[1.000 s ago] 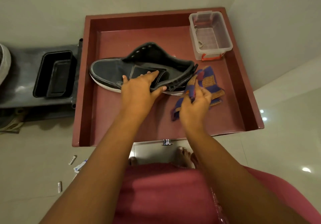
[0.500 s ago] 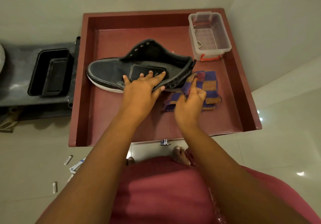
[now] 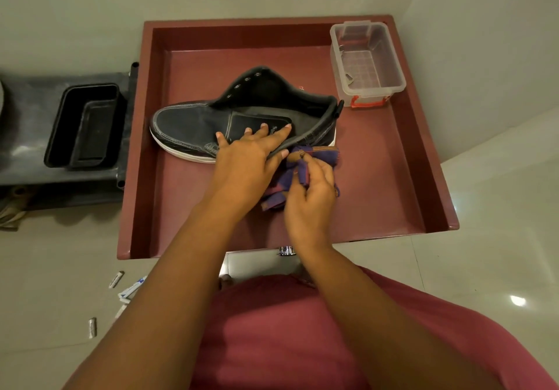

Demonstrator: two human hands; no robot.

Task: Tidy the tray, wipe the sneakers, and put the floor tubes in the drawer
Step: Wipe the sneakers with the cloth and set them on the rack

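A black high-top sneaker (image 3: 193, 126) with a white sole lies on its side in the dark red tray (image 3: 423, 177), toe to the left. My left hand (image 3: 245, 156) presses on its side and tongue, thumb hooked under the collar edge. Just right of it, my right hand (image 3: 311, 190) pinches a bunched blue and orange checked cloth (image 3: 329, 155) against the sneaker's heel side. Several small white tubes (image 3: 116, 279) lie on the floor at the lower left, one more tube (image 3: 92, 327) further down.
A clear plastic box (image 3: 367, 59) with a red latch stands in the tray's back right corner. Left of the tray is a grey rack holding a black bin (image 3: 81, 126). A drawer front with a chrome knob (image 3: 286, 250) shows below the tray. Walls close behind and right.
The cloth lay flat on the tray half a second ago; my right hand has gathered it into a bunch and lifted it to the sneaker's heel. My left hand stays on the sneaker.
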